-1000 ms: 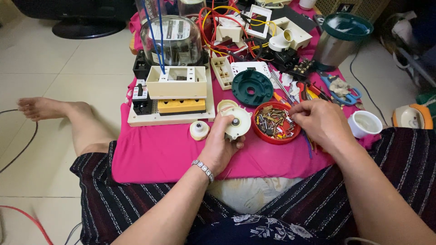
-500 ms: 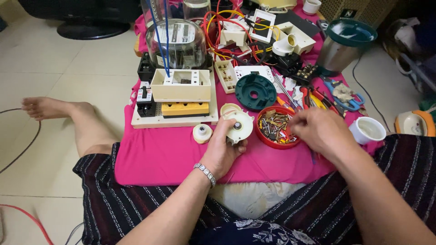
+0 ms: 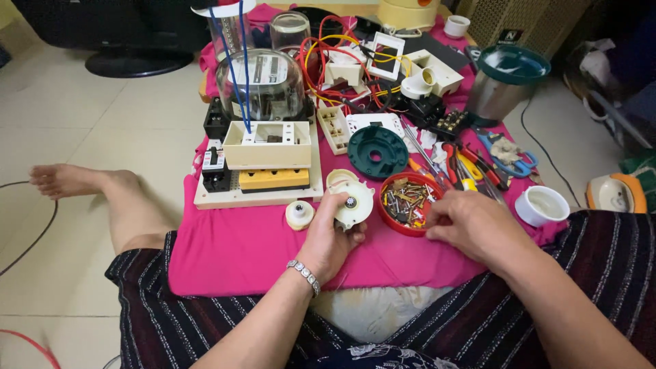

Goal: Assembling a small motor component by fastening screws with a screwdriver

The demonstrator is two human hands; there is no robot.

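My left hand holds a round cream plastic part above the pink cloth. My right hand rests at the near right rim of a red bowl filled with several screws and small metal pieces; its fingertips are pinched together, and whether they hold a screw is hidden. A small cream round cap lies just left of my left hand.
A cream board carries a yellow block, a cream box and black breakers. Behind stand a glass-domed meter, a dark green round disc, wired sockets, pliers, a white cup and a steel kettle.
My right hand has drawn back from over the red bowl to its near right edge. My left hand keeps the cream part in about the same place.
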